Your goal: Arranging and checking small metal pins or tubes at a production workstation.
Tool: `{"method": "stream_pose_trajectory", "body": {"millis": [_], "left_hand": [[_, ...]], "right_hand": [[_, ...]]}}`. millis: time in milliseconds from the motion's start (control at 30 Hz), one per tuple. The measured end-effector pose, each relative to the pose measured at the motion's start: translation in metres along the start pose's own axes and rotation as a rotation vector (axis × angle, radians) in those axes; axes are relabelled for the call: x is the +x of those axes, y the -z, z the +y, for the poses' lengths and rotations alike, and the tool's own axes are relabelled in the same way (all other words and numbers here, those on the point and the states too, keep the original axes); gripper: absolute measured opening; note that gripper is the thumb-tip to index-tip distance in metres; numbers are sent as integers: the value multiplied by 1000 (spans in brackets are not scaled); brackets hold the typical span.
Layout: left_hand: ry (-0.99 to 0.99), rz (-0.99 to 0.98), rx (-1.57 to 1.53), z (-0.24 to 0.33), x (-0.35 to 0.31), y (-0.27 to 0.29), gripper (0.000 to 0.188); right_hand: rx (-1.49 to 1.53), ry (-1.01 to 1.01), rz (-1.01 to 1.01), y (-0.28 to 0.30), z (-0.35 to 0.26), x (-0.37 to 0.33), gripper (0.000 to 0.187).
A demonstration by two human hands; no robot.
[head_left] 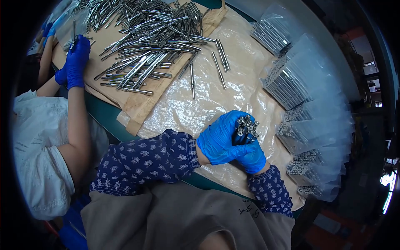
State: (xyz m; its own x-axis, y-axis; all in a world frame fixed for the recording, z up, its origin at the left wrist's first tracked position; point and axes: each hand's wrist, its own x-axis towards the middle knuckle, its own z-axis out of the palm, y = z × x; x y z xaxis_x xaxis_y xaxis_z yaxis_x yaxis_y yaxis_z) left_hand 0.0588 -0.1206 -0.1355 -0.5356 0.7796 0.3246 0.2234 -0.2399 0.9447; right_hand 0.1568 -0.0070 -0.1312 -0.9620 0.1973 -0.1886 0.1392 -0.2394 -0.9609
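Observation:
A bundle of slim metal rods (246, 128) is gathered in my two blue-gloved hands, its round ends pointing up toward me. My left hand (217, 138) wraps around the bundle from the left. Lower on the right, my right hand (252, 158) closes against it; most of its fingers are hidden, as are the rods' lower ends. Beyond my hands, a few loose metal rods (218, 70) lie on the translucent plastic sheet (175, 106). A large heap of similar rods (154, 50) spreads over brown cardboard (93, 56) at the far left.
Along the right edge stand several clear plastic bags (287, 87) packed with rods in a curved row. At the left, a co-worker's dark-blue-gloved hand (78, 56) holds a rod beside another clear bag (73, 27). A green table edge (104, 118) shows near me.

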Motion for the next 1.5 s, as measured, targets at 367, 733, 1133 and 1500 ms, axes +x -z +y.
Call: {"method": "stream_pose_trajectory", "body": {"millis": [367,733,1133,1500], "left_hand": [[-346,-114,239,21,29,41,67],[-507,-736,1130,31,21,6,34],[346,-264,-1042,-5,30,-2,47],[104,-504,-217,-51,19,9,62]], "right_hand": [[307,-316,-99,-2,-25,-11,46],[271,-704,-305,8,-55,-30,19],[-485,593,123,7,-47,17,64],[-696,738,-360,30,-41,47,44]]}}
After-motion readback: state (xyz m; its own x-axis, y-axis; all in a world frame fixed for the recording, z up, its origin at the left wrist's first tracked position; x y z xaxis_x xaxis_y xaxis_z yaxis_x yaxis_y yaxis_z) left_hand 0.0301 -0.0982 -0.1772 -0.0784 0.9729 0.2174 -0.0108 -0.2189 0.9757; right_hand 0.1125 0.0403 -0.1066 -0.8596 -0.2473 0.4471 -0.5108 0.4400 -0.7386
